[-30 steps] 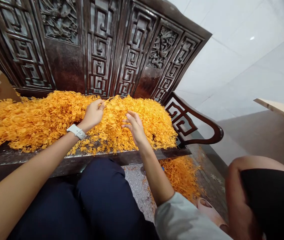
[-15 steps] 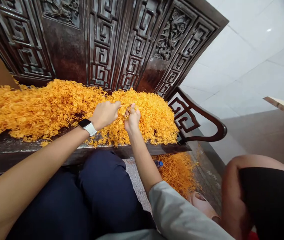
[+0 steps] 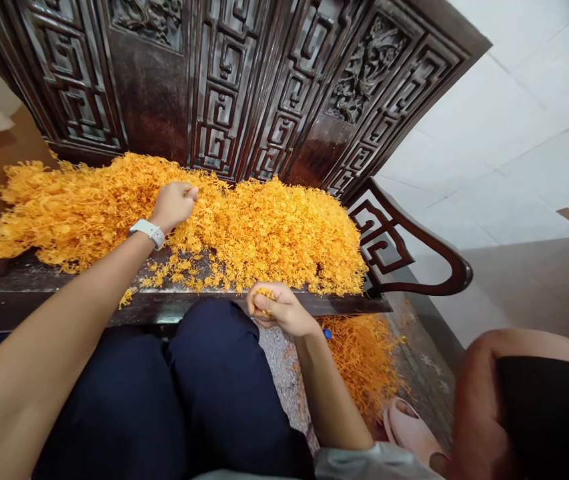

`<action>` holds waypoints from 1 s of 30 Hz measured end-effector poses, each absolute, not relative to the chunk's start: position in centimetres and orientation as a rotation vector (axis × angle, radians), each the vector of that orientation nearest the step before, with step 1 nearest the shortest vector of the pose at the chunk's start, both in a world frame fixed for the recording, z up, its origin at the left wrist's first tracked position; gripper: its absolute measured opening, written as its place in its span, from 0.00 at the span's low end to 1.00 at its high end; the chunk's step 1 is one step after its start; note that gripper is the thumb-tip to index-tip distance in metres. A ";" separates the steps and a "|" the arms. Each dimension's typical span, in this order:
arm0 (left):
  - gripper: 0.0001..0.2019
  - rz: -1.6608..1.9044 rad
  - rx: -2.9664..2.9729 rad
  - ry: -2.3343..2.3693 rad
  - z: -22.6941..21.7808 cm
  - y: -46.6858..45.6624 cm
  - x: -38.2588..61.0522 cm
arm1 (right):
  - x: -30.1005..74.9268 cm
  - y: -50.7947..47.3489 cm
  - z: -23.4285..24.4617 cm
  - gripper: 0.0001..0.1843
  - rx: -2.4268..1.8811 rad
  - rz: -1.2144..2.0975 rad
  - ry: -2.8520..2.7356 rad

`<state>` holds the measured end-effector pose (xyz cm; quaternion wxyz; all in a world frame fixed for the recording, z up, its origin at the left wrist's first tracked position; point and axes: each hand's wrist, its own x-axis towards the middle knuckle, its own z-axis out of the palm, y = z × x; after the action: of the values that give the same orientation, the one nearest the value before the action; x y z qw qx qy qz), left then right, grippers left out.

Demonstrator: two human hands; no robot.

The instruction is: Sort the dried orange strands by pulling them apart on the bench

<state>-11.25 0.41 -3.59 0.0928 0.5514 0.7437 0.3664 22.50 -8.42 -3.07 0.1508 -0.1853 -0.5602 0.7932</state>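
A big heap of orange sprigs [image 3: 244, 227] covers the seat of a dark carved wooden bench [image 3: 39, 293]. My left hand [image 3: 174, 203], a white watch on its wrist, rests closed on top of the heap near the middle, pinching at the strands. My right hand [image 3: 277, 310] is down at the bench's front edge, above my knee, curled round a small orange sprig [image 3: 264, 293].
The bench's carved backrest [image 3: 224, 87] rises behind the heap, its curved armrest [image 3: 409, 253] on the right. More orange sprigs [image 3: 364, 360] lie on the floor below. Another person's knee [image 3: 514, 393] and a pink slipper [image 3: 409, 427] are at the lower right.
My right hand has pulled back from the heap down to the bench's front edge with a sprig in it. My left hand has shifted left on the pile.
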 end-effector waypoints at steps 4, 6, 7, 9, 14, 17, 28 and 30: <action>0.15 1.167 1.641 2.095 -3.4 0.3 -10.4 | 24.1 -3.1 0.4 0.18 -0.509 1.959 -1.351; 0.16 1.217 1.703 2.040 -2.7 0.4 -9.1 | 23.9 0.7 1.4 0.27 -0.578 1.776 -1.020; 0.16 1.240 1.730 2.010 -2.2 0.4 -8.3 | 23.6 2.3 1.7 0.32 -0.653 1.709 -0.898; 0.16 1.274 1.772 1.951 -0.9 0.1 -6.6 | 22.5 4.4 1.5 0.38 -0.801 1.587 -0.819; 0.16 1.227 2.007 1.824 1.8 -1.2 -2.1 | 18.5 3.2 0.0 0.33 -0.831 1.522 -1.318; 0.14 1.074 2.186 1.861 2.4 -1.7 -0.7 | 16.9 1.5 -0.3 0.29 -0.775 1.416 -1.737; 0.13 1.300 1.880 1.591 3.7 0.2 3.7 | 20.0 -4.6 0.3 0.10 -0.636 0.161 -1.944; 0.14 1.293 1.962 1.544 4.1 0.2 5.3 | 20.9 -5.8 0.3 0.08 -0.587 0.066 -1.890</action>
<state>5.27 0.20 4.12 0.1642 0.6883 0.5418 0.4536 20.95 -5.79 0.34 0.5485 -0.2479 -0.7980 0.0279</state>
